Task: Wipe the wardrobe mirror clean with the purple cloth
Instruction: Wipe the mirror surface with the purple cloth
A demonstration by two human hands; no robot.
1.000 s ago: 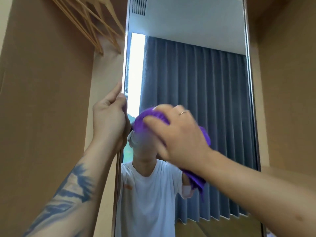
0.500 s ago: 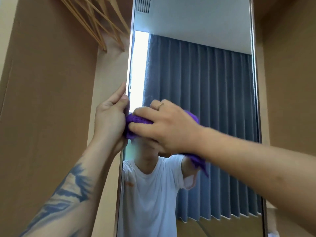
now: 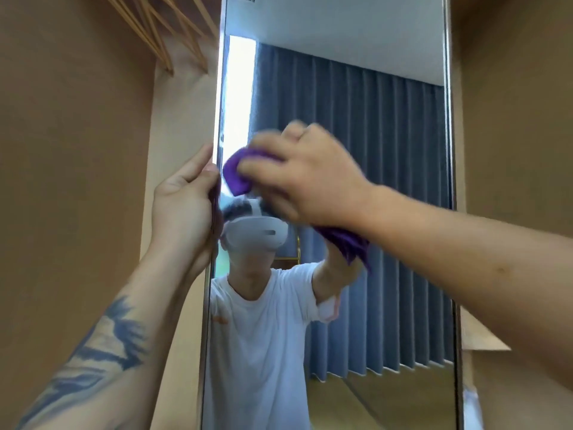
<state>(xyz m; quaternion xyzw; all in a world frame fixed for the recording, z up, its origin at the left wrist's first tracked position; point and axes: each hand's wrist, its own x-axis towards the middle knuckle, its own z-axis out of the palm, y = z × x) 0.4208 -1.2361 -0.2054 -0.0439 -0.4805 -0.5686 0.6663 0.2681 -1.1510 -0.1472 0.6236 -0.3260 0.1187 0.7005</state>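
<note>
The tall wardrobe mirror [image 3: 387, 150] fills the middle of the head view and reflects a grey curtain and a person in a white T-shirt. My right hand [image 3: 307, 178] presses the bunched purple cloth [image 3: 237, 173] flat against the glass near the mirror's left edge, at about mid-height. A tail of the cloth hangs below my wrist. My left hand [image 3: 183, 203] grips the mirror's left edge, fingers wrapped around it, just left of the cloth. The right hand is motion-blurred.
Brown wardrobe panels stand on both sides of the mirror [image 3: 71, 181]. Wooden hangers [image 3: 161, 29] hang at the upper left, above my left hand. A cardboard-coloured shelf edge [image 3: 483, 339] juts out at the lower right.
My right hand has slid the cloth leftward across the glass and then slightly up along the left edge. The left hand kept its hold on the mirror's edge.
</note>
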